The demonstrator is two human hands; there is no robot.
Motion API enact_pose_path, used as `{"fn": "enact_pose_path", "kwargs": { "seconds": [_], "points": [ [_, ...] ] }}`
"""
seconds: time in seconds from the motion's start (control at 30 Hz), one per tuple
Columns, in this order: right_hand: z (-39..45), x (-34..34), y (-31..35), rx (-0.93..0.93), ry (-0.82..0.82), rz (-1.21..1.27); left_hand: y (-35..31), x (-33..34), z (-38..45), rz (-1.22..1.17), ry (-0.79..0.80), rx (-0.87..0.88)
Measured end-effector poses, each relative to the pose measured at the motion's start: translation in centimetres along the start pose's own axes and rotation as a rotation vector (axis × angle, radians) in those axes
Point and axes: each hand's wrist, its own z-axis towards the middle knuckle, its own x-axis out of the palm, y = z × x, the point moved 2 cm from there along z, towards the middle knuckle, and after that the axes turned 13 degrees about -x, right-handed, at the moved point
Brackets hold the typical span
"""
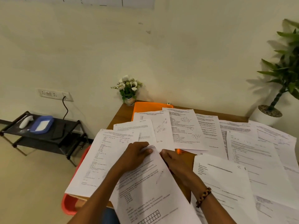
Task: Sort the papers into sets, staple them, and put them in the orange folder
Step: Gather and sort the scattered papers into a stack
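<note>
Printed papers [187, 128] cover most of the orange folder [145, 106]; their text is unreadably small. Right frame edge crops the potted plant [281, 75].

One head-worn wide-angle view looks forward and down, close over the paper-strewn desk [123, 113]

Printed papers [187, 130] cover the wooden desk [120, 116], overlapping w/ each other. Orange folder [149, 106] lies at desk's far end, partly under sheets, just beside a small flower pot [129, 101]. Left hand [135, 155] pinches the top corner of a tilted sheet [145, 183] at desk's near edge; right hand [174, 160] touches the sheet's right edge, fingers curled (beaded bracelet [203, 197] on wrist). Something orange [178, 151] pokes out just past right hand, can't tell what.
</note>
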Motion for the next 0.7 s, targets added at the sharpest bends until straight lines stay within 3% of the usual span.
{"fn": "enact_pose_path", "kwargs": {
  "seconds": [0.2, 0.37, 0.7],
  "points": [
    [4.5, 3.4, -0.7, 0.126, 0.003, 0.031, 3.8, -3.6, -0.9, 0.059, -0.028, -0.088],
    [6.7, 5.4, -0.5, 0.104, -0.035, -0.048, 8.2, -3.6, -0.3, 0.102, -0.021, -0.195],
    [9.8, 7.5, -0.2, 0.033, -0.049, -0.338, 7.2, -3.3, -0.8, 0.089, 0.045, -0.189]
  ]
}}
